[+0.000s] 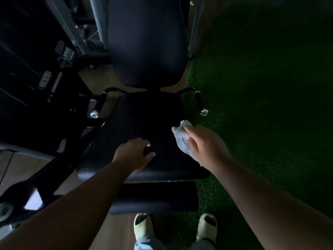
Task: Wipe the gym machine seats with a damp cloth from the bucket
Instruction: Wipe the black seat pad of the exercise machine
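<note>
**Mid-wipe on the machine seat**

Nearest, left hand (134, 153) rests loosely spread on the seat (140, 123), grasping nothing, likely bracing. Right hand (203, 143) presses the bunched grey cloth (180, 136) onto the seat's right edge. Beyond, backrest (146, 42) untouched. Bucket unseen.

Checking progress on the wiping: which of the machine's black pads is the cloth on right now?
The seat pad, the middle one. The right hand presses the grey cloth on its right side; backrest and front pad are untouched.
</note>
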Demonstrator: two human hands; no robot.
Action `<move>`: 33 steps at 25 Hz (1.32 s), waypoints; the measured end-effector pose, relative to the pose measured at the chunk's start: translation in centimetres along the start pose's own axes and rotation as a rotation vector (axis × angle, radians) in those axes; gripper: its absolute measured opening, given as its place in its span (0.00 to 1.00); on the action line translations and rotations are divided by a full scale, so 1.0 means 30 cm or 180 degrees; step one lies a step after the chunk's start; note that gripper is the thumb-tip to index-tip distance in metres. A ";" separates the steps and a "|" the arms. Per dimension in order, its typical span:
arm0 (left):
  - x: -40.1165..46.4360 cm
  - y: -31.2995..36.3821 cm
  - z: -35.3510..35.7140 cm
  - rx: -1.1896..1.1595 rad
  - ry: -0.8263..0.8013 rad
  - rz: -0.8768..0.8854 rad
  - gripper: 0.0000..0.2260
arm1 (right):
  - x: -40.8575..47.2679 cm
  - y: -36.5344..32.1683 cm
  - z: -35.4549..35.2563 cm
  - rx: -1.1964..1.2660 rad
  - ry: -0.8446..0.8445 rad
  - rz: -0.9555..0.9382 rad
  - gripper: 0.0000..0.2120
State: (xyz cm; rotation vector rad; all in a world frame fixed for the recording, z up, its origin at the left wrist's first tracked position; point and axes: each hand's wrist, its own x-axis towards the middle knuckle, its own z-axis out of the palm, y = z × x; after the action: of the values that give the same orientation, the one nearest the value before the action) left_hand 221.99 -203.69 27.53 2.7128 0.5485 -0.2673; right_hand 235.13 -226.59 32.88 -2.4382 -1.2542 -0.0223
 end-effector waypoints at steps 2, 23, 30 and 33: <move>0.002 0.007 0.032 -0.0036 0.0161 -0.0188 0.20 | -0.022 0.049 0.068 -0.0044 -0.0368 -0.0043 0.16; -0.174 -0.142 0.191 0.0788 0.0559 -0.0874 0.36 | -0.048 0.055 0.405 -0.0553 -0.1125 0.0985 0.30; -0.163 -0.154 0.197 0.0760 0.0697 -0.0793 0.35 | -0.192 0.072 0.394 -0.0636 -0.1367 -0.0060 0.27; -0.154 -0.158 0.187 0.0810 0.0680 -0.0771 0.35 | -0.105 0.117 0.393 -0.0815 -0.1264 0.0668 0.28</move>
State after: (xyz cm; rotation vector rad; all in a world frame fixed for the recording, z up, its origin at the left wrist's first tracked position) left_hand 215.26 -203.30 22.08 2.9393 0.9678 -0.1143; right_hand 234.05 -226.70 20.22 -2.8873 -1.2010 0.4015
